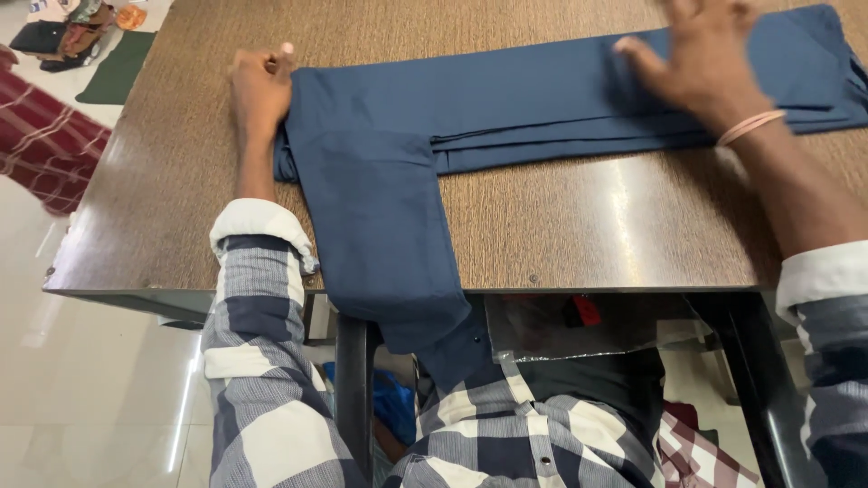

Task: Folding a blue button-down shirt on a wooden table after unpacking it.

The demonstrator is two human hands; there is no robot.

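Observation:
A dark blue garment [506, 99] lies folded in a long band across the brown wooden table [579, 226]. One sleeve [384, 235] is turned down and hangs over the table's near edge. My left hand [260, 89] is curled at the garment's left end, fingers pressing its corner onto the table. My right hand [701, 54] lies spread and flat on the cloth near the right end, blurred. A pink band circles that wrist. Both arms wear a blue and white checked shirt with rolled cuffs.
A green mat [117, 68] and a pile of small items [77, 32] lie on the pale tiled floor at upper left, next to red striped cloth [50, 149]. Under the table are metal legs [354, 389], clear plastic [561, 325] and a blue bag [393, 402].

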